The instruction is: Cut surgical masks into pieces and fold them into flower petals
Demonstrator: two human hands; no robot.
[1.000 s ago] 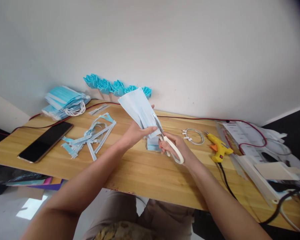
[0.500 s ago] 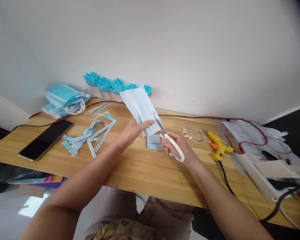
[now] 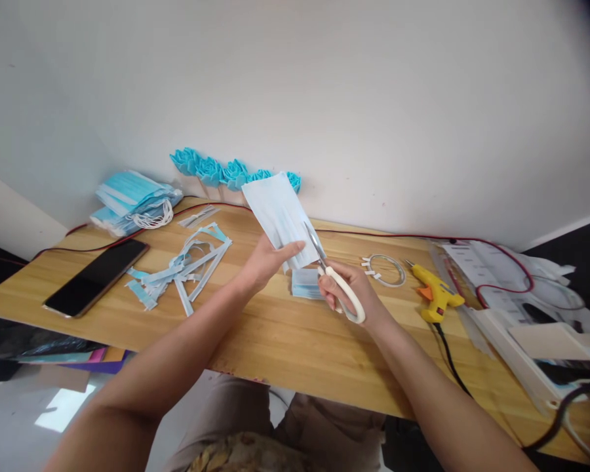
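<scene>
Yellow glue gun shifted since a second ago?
No. Judged against the wooden tabletop, the yellow glue gun lies in the same spot, just right of the pale ring.

- wooden counter (image 3: pixel 295 354)
- left: black phone (image 3: pixel 97 278)
- far left: blue mask pile (image 3: pixel 132 196)
- left of centre: blue strips (image 3: pixel 167 272)
- centre: blue stack (image 3: pixel 305 283)
- right: white ring (image 3: pixel 391 284), yellow glue gun (image 3: pixel 435 292)

On the wooden bench (image 3: pixel 285 344) we saw a dark-screened phone (image 3: pixel 97 278) lying to the left. Toward the right we had a pale ring (image 3: pixel 403 273) with white tabs near a yellow glue gun (image 3: pixel 436 294). Blue flowers (image 3: pixel 235 174) made a row by the wall (image 3: pixel 324 98).
</scene>
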